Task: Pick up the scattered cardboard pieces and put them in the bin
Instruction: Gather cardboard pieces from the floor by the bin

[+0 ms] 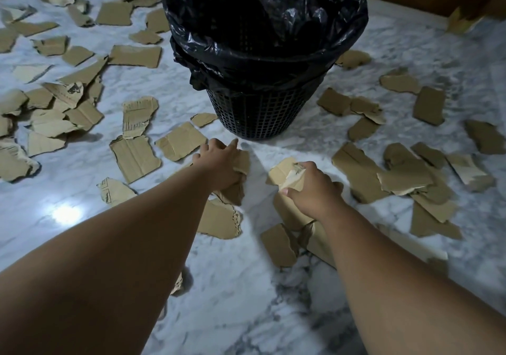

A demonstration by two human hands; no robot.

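While hands [273, 171] grip, cardboard pieces [287, 175] beneath.

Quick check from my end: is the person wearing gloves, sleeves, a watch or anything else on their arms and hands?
No. The left hand and the right hand are bare, with no gloves, rings or watch showing. Both forearms are uncovered right to the picture's edge, so no sleeves are in view.

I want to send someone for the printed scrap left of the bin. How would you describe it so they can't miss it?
Start at the black bin. Left of its mesh base, on the marble floor, lies an upright tall cardboard piece. Unlike its plain neighbours, it bears rows of faint printing.
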